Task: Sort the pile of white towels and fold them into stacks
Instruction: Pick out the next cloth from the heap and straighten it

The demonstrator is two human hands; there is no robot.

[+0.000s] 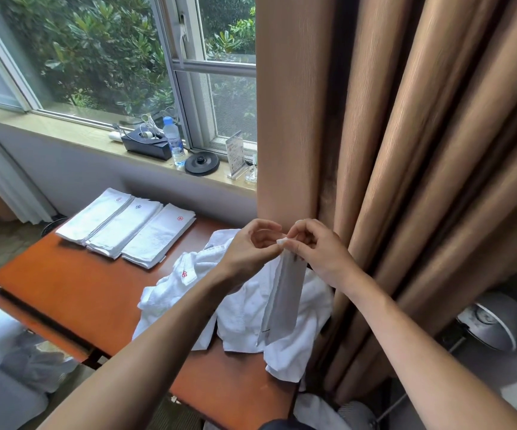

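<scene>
Pinching hanging towel (285,301) at its top edge with left hand (251,248) and right hand (317,248). Looks soft, limp, light (no surprise); best held by the corners.

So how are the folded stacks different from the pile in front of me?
The folded stacks lie flat as three rectangles side by side at the table's far end; the pile is crumpled and heaped near the curtain. The stacks lie untouched, while the left hand and right hand pinch a hanging towel over the pile. Both are white, on the wooden table.
</scene>
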